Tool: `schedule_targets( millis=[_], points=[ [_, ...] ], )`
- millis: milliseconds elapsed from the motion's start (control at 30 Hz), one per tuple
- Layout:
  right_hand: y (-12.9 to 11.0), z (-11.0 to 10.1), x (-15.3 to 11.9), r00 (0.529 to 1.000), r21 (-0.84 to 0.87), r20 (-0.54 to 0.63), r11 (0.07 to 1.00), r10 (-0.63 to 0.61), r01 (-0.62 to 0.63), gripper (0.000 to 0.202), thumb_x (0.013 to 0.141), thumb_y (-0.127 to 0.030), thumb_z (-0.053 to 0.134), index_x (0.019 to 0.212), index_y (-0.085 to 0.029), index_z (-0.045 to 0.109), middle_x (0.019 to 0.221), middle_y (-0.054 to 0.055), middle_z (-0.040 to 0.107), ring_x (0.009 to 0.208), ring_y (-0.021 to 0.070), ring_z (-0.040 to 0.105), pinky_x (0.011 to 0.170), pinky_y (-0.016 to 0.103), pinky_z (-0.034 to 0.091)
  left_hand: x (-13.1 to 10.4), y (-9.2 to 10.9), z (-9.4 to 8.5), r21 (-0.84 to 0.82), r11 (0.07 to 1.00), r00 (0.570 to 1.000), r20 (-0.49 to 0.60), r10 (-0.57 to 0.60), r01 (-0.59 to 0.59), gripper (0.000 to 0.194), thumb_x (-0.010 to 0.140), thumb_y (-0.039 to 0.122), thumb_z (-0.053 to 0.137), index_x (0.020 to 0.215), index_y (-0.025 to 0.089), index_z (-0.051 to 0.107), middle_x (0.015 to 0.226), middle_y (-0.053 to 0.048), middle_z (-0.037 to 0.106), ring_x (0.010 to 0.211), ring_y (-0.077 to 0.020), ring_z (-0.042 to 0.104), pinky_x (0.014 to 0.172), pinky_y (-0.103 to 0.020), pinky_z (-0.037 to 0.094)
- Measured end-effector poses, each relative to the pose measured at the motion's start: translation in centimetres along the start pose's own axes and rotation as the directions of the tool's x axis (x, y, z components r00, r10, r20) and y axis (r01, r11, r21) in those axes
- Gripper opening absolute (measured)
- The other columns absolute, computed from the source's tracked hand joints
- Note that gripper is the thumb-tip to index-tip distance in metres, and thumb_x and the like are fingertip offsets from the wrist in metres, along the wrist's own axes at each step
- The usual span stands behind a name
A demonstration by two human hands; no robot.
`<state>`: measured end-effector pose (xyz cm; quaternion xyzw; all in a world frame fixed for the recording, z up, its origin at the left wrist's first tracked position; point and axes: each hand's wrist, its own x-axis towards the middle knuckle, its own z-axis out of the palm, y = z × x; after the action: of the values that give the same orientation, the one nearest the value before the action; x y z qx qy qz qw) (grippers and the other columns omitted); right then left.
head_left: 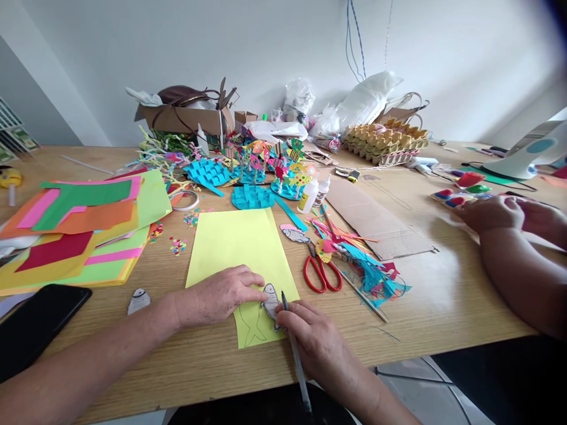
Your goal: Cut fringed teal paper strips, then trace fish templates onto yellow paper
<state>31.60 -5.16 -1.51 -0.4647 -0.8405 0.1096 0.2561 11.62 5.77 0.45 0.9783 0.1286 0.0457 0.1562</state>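
Observation:
My left hand [230,292] rests on a yellow-green sheet of paper [234,242], its fingertips and thumb pressing a grey paper fish cutout [270,300] near the sheet's front edge. Beside the cutout, a pencilled or inked fish outline [253,330] shows on the sheet, partly under my left hand. My right hand [316,339] is closed around a clear pen [297,360]; its fingers meet the sheet by the cutout's tail. The pen's dark end points away from me, close to the cutout's right side. Another grey fish cutout [139,300] lies beyond my left forearm.
Red-handled scissors [322,273], paper scraps [376,277] and cardboard [376,218] lie to the right. Coloured paper [88,224] and a black phone [39,324] are left. Glue bottles [309,196] and blue woven paper pieces [252,196] stand behind. Another person's hands [496,212] work at right.

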Motion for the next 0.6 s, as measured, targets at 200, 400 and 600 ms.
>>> schedule_targets(
  millis=[200,400,600],
  points=[
    [-0.36,-0.55,0.06,0.996,0.009,0.085,1.000,0.018,-0.019,0.022,0.085,-0.005,0.037,0.089,-0.019,0.052,0.086,0.007,0.060,0.078,0.0179,0.053,0.067,0.028,0.047,0.09,0.18,-0.24,0.014,1.000,1.000,0.028,0.005,-0.005,0.043,0.085,0.006,0.036,0.121,0.023,0.052,0.119,-0.007,0.056,0.098,-0.0212,0.048,0.088,-0.033,0.039],
    [-0.23,-0.52,-0.15,0.993,0.011,0.118,1.000,0.022,-0.023,0.019,0.086,-0.006,0.038,0.087,-0.018,0.052,0.089,0.007,0.060,0.081,0.0178,0.053,0.069,0.028,0.047,-0.07,-0.10,0.29,0.028,0.999,0.999,0.031,0.020,-0.021,0.045,0.082,0.003,0.038,0.121,0.022,0.051,0.124,-0.006,0.053,0.098,-0.0218,0.046,0.089,-0.034,0.038],
    [0.09,0.15,-0.32,0.996,0.000,0.087,1.000,0.008,-0.008,0.019,0.083,-0.003,0.041,0.086,-0.018,0.053,0.091,0.006,0.061,0.083,0.0177,0.055,0.071,0.028,0.048,-0.21,-0.26,0.65,0.052,0.998,0.999,0.013,0.047,-0.047,0.040,0.087,0.010,0.036,0.123,0.021,0.050,0.126,-0.006,0.052,0.097,-0.0218,0.045,0.087,-0.035,0.040]
  ],
)
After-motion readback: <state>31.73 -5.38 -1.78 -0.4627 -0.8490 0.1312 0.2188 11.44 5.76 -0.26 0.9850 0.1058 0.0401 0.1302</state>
